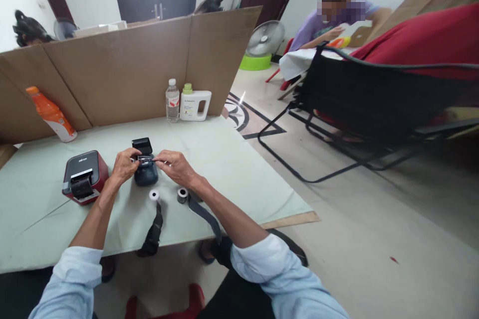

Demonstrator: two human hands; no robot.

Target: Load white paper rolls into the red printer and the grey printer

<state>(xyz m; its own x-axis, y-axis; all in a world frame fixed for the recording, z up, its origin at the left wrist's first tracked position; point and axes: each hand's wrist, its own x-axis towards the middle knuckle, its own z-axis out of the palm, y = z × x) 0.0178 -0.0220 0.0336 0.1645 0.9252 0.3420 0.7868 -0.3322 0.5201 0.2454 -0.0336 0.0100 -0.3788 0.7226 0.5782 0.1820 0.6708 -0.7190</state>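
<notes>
Makeshift workroom: cardboard partition (123, 70) behind cloth-covered table (232, 159).

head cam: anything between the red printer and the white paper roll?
Yes: the left hand and forearm cross that stretch, reaching the dark handheld printer; head view shows it.

Both hands (123, 166) (175, 167) together, seemingly pinching.

No txt legible anywhere: white marking on lid of red printer (85, 175) too small to read, and labels on clear bottle (172, 101) and white jug (195, 104), well behind the printer by the cardboard wall (123, 70), are blurred.
</notes>
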